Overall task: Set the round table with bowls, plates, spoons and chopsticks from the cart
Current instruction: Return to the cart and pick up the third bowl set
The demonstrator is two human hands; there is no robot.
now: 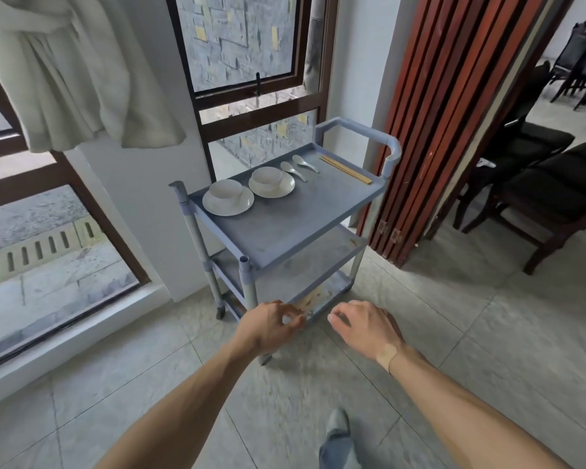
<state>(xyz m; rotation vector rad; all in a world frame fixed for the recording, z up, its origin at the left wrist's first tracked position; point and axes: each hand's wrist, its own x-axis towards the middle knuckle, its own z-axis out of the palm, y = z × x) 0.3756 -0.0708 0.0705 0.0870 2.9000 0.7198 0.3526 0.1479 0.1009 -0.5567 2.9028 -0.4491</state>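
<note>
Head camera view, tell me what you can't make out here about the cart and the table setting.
- Round table: not in the head view at all; only dark chairs show past the folding door.
- Chopsticks: too small to count.
- Bowls: contents unseen from this angle.
- Cart bottom shelf: partly hidden by the left hand and right hand.

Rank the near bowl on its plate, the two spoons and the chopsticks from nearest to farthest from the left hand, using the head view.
From the left hand:
1. Near bowl, on the plate at the top shelf's left end.
2. Spoons, mid-shelf, past the second bowl.
3. Chopsticks, far right end, by the cart handle.
</note>
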